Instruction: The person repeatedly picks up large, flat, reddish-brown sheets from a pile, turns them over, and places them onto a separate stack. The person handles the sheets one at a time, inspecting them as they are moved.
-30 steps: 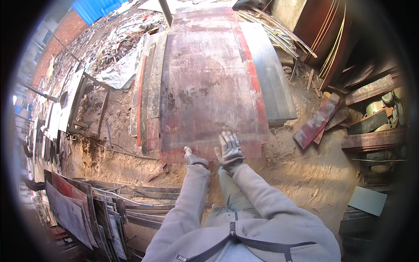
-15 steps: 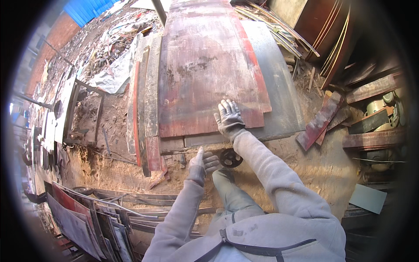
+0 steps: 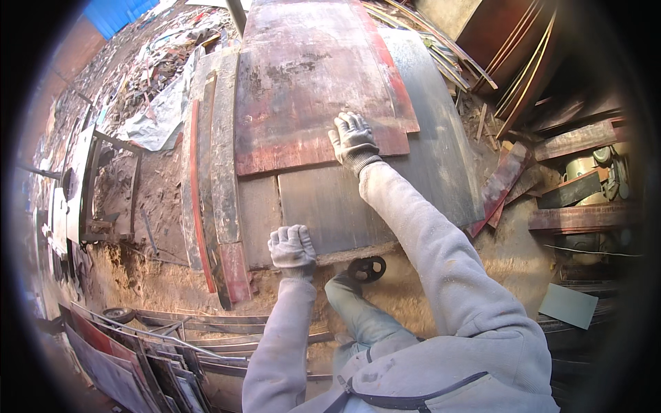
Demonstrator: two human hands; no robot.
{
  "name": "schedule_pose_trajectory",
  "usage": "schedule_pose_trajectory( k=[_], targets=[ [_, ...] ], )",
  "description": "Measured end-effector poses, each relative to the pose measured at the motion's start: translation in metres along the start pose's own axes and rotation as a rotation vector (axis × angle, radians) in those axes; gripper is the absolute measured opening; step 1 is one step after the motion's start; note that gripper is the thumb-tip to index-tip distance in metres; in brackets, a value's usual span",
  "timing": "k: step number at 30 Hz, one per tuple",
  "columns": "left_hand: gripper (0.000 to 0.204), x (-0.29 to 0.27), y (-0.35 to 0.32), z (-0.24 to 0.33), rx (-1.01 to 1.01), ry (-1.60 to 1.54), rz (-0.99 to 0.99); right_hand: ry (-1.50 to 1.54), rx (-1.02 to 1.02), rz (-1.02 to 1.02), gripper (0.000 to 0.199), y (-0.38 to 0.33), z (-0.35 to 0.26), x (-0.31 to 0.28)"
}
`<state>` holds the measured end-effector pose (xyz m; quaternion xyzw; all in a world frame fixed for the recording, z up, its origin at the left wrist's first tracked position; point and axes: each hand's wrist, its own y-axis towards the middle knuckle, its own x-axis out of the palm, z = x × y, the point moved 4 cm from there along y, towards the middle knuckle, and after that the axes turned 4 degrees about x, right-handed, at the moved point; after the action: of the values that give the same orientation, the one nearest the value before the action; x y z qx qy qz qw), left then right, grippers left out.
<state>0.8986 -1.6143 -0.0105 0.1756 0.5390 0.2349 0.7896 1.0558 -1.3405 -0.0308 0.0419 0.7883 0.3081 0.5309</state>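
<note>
My right hand (image 3: 354, 141), in a grey-white glove, lies on the near part of a worn, red-brown board (image 3: 296, 89). Its fingers are stretched out on the surface, close to the near edge. My left hand (image 3: 292, 249), gloved too, is curled into a fist over the near left of the grey panels (image 3: 330, 206) below that board. Nothing shows in the fist; whether it touches the panel I cannot tell. Long, narrow planks (image 3: 225, 138) run along the left side of the stack. Below the near edge sits a black handwheel (image 3: 366, 269).
Upright sheets (image 3: 113, 351) lean together at the lower left, beside a metal frame (image 3: 110, 179). Loose red planks (image 3: 506, 179) and metal machinery (image 3: 592, 168) are on the right. Scrap covers the ground at the far left. A pale flat sheet (image 3: 568, 306) lies at the lower right.
The red-brown board has slid away from me, baring more of the grey panels, with my right hand moving forward on it. My left hand has shifted left and closed from spread fingers.
</note>
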Motion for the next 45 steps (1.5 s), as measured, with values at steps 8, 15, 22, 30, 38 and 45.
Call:
schedule_pose_trajectory(
  k=[8, 15, 22, 30, 38, 45],
  targets=[
    [0.009, -0.008, -0.001, 0.000, -0.011, 0.012, 0.004, 0.062, 0.015, 0.050, 0.036, 0.061, 0.013, 0.031],
    [0.007, 0.001, 0.001, 0.003, -0.021, 0.002, -0.067, 0.001, 0.012, 0.012, 0.038, 0.070, 0.027, 0.039],
    [0.007, -0.009, -0.006, 0.010, -0.017, -0.024, -0.013, -0.017, 0.065, -0.108, 0.037, 0.093, 0.030, 0.048],
    [0.009, -0.012, -0.022, 0.003, -0.105, 0.040, -0.185, -0.041, 0.016, -0.160, 0.038, 0.111, 0.031, 0.054],
    [0.008, -0.005, -0.029, 0.009, -0.072, -0.038, -0.199, -0.284, -0.131, -0.353, 0.064, 0.326, -0.011, 0.055],
    [0.008, -0.006, -0.041, 0.006, -0.083, 0.021, -0.154, -0.693, 0.363, -0.551, 0.094, 0.295, 0.170, 0.012]
  ],
)
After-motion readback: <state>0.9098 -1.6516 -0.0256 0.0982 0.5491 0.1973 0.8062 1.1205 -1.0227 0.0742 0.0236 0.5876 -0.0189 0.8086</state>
